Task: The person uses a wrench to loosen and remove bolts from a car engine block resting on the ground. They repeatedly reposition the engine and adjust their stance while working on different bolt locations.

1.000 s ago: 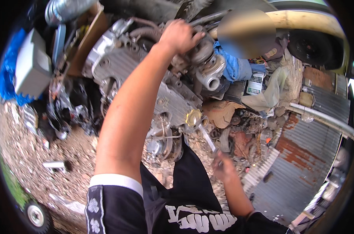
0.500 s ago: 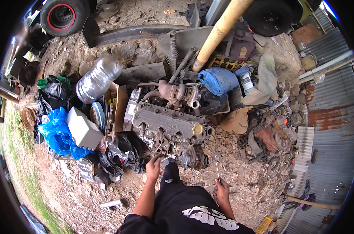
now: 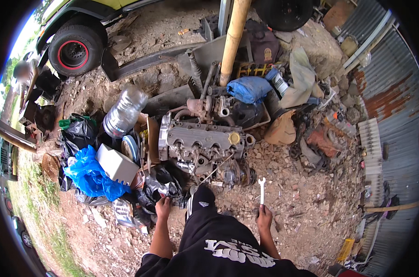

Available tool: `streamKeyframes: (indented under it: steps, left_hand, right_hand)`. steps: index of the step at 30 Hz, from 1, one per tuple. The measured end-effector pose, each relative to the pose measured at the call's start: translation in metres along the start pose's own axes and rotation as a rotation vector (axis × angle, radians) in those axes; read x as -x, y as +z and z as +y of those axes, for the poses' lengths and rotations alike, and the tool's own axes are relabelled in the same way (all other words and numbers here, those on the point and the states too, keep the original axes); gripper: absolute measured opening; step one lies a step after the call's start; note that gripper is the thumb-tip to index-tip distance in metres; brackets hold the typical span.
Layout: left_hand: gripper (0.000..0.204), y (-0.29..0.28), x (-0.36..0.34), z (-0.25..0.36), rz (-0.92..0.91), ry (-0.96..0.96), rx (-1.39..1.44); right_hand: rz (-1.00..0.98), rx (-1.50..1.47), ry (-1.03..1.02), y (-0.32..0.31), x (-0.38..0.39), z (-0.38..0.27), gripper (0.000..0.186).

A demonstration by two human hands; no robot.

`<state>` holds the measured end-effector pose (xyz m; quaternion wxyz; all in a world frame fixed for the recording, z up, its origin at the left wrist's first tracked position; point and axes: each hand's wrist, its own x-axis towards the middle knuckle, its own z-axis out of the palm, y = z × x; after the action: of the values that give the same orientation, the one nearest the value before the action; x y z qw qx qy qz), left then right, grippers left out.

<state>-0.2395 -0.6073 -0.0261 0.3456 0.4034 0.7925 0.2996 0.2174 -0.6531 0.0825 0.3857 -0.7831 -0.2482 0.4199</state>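
Drawn back from the engine's near edge since half a second ago, the left hand (image 3: 163,207) is now at the near edge of a crumpled black plastic bag (image 3: 159,184), and whether its fingers grip anything I cannot tell. Closed around the lower end of a silver open-ended wrench (image 3: 262,191), the fingers of the right hand (image 3: 264,219) hold it with its forked end pointing away from the person, over the stony ground (image 3: 306,212) and apart from the engine (image 3: 202,136). To the left of that engine, which has a yellow cap (image 3: 234,138) on top, lie a white box (image 3: 117,164) and a blue plastic bag (image 3: 90,173).
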Motion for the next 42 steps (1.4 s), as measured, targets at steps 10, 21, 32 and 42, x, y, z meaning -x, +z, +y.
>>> streamKeyframes:
  steps: [10, 21, 32, 42]
  left_hand:
    - [0.036, 0.02, -0.168, 0.104, -0.169, 0.143, 0.193]
    - [0.037, 0.091, -0.306, 0.186, 0.004, 0.555, -0.268]
    - [0.034, 0.085, -0.329, 0.308, -0.169, 0.74, 0.008]
    - [0.025, 0.24, -0.42, 0.351, 0.106, 0.781, -0.366]
  right_hand:
    - [0.232, 0.481, -0.307, -0.03, 0.005, -0.165, 0.027]
    - [0.477, 0.471, -0.683, -0.092, -0.019, -0.377, 0.03]
    - [-0.205, 0.606, -0.631, 0.176, -0.271, -0.345, 0.018]
    - [-0.371, -0.002, -0.259, 0.24, -0.349, -0.209, 0.015]
